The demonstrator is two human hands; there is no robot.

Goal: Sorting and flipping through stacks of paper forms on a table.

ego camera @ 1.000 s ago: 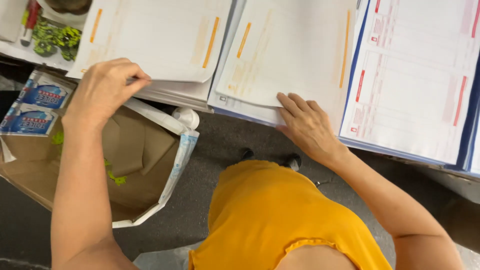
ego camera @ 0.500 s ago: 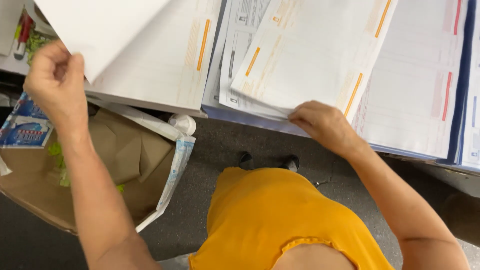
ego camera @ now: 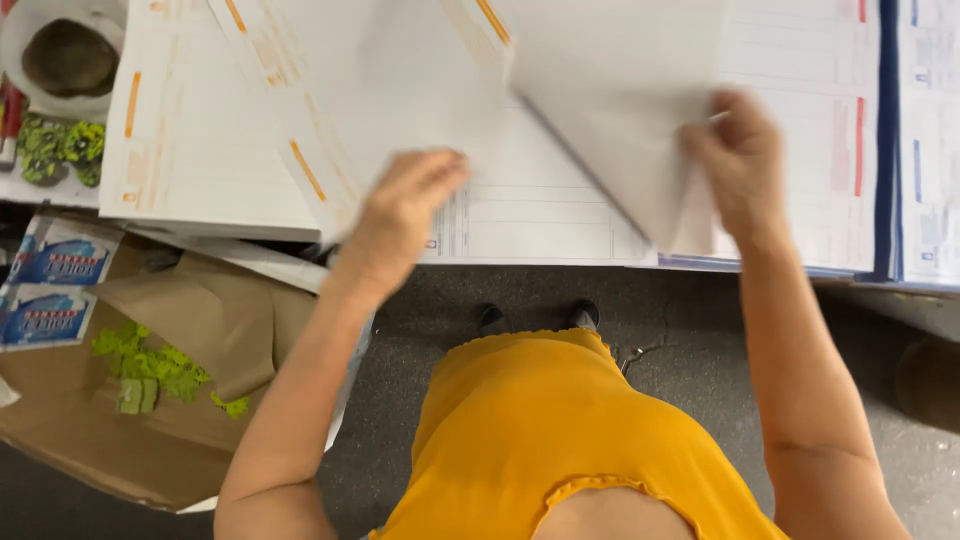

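Head view, looking straight down.

Right hand [ego camera: 738, 160]: grip pinched on the edge of a lifted white sheet [ego camera: 600, 110]. The sheet rises from the hand toward 10–11 o'clock, tilted up off the stack; its long axis runs roughly 11 to 5 o'clock. Motion blur on the fingers, but the pinch on the paper reads clearly.

Left hand [ego camera: 405, 205]: blurred, fingers curled loosely, resting on or just above a second loose sheet with orange bars [ego camera: 330, 120]. Cannot tell whether the grip is closed on the paper or only pressing it flat.

Relation: the lifted sheet lies between the two hands, at about 2 o'clock from the left hand and touching the right; the right hand is the one in contact.

Beneath both: printed forms [ego camera: 530, 215] spread along the counter [ego camera: 60, 188], with a further stack with orange marks [ego camera: 190, 140] at 9 o'clock and red-marked forms [ego camera: 850, 130] at 3 o'clock.

Surroundings: brown paper in a box [ego camera: 190, 320] on the floor at 8 o'clock, green scraps [ego camera: 150, 365] in it; blue-and-white packets [ego camera: 55, 265] beside it. Orange top [ego camera: 560, 440] at 6 o'clock.
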